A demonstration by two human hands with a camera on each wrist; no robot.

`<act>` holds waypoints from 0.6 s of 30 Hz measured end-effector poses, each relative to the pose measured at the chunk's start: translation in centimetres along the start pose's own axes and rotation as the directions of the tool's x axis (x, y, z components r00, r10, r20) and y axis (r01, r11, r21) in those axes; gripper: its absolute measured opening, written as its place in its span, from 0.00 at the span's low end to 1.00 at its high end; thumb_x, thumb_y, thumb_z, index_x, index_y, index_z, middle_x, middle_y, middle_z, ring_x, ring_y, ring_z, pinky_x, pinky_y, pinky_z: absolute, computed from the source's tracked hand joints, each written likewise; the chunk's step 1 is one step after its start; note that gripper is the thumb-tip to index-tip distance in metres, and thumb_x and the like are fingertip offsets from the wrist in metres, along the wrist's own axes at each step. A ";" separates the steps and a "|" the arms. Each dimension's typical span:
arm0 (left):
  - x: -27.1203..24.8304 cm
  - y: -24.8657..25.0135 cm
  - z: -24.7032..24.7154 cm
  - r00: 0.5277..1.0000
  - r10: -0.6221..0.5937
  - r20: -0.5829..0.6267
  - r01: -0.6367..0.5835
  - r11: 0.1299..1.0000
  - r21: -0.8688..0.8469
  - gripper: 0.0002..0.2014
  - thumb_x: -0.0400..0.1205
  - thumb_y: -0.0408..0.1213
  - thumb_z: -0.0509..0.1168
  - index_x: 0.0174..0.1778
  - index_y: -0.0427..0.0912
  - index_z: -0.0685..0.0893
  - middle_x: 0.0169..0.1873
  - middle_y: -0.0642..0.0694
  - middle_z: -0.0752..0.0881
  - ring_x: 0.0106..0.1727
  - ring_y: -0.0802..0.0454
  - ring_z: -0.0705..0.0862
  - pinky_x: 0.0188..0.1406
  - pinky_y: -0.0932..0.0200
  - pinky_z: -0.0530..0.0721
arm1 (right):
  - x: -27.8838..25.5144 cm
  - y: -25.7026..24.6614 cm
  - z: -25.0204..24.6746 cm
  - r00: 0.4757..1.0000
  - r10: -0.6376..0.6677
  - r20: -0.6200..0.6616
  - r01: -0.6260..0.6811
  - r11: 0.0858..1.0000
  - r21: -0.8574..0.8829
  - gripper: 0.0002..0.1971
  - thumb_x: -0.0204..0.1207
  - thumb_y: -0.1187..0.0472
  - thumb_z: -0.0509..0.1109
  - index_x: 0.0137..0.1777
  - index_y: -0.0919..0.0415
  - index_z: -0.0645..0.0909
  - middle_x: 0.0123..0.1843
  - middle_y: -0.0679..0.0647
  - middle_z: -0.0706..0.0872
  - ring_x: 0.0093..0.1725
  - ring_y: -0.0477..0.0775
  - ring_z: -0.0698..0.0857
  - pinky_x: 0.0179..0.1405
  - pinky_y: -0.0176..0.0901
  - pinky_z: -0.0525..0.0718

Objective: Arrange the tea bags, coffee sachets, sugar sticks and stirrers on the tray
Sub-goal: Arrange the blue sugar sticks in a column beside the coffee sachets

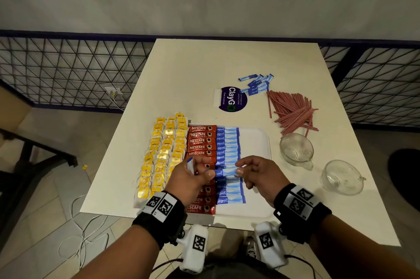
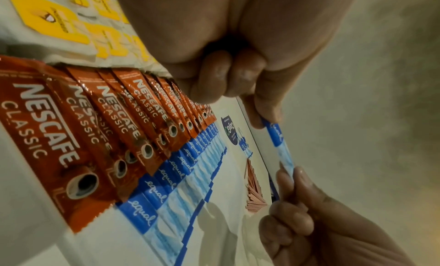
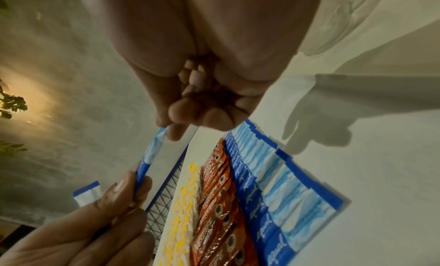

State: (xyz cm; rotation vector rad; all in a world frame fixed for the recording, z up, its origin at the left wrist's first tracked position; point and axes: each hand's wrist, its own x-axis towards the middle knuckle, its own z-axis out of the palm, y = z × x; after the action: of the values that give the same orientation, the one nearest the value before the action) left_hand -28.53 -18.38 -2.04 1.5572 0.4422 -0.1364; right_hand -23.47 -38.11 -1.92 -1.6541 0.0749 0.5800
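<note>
Both hands hold one blue sugar stick level above the white tray. My left hand pinches its dark-blue end and my right hand pinches its pale end. The left hand also keeps a spare sugar stick tucked in its fingers. On the tray lie yellow tea bags at the left, a column of red coffee sachets, then a column of sugar sticks. In the left wrist view the held stick spans from thumb to the right hand's fingertips.
Loose sugar sticks and a heap of red stirrers lie on the table beyond the tray. Two glass cups stand to its right. A round sticker is behind it. The tray's right strip is bare.
</note>
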 end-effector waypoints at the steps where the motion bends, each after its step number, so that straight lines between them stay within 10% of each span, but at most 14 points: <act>1: 0.1 0.0 -0.1 1.000 0.001 0.008 -0.001 1.000 0.003 0.12 0.76 0.22 0.71 0.51 0.40 0.83 0.29 0.48 0.81 0.19 0.65 0.77 0.23 0.70 0.73 | 0.1 0.1 0.0 1.000 0.020 0.016 -0.020 1.000 0.010 0.02 0.74 0.68 0.74 0.45 0.62 0.85 0.28 0.59 0.83 0.24 0.50 0.77 0.24 0.34 0.76; 9: 0.0 -2.1 -1.6 0.996 -0.070 -0.055 0.078 0.984 0.160 0.05 0.77 0.30 0.73 0.48 0.39 0.86 0.39 0.43 0.92 0.42 0.51 0.91 0.49 0.55 0.84 | -0.1 3.9 -1.9 0.948 0.302 0.102 -0.251 0.904 -0.346 0.06 0.73 0.60 0.76 0.36 0.59 0.86 0.31 0.56 0.84 0.23 0.49 0.73 0.24 0.38 0.71; 18: -0.6 -2.9 -2.5 0.996 -0.075 -0.050 0.085 0.968 0.236 0.04 0.78 0.33 0.72 0.47 0.41 0.86 0.38 0.45 0.92 0.41 0.55 0.91 0.42 0.66 0.80 | 0.0 5.7 -2.0 0.931 0.362 0.053 -0.235 0.701 -0.673 0.06 0.66 0.51 0.79 0.34 0.51 0.90 0.32 0.40 0.88 0.30 0.39 0.81 0.38 0.35 0.78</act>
State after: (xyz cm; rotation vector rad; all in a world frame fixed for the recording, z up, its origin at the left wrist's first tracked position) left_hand -30.60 -16.09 -4.42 1.7803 0.5366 -0.2268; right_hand -24.93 -41.03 -6.95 -2.2919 0.0021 1.1041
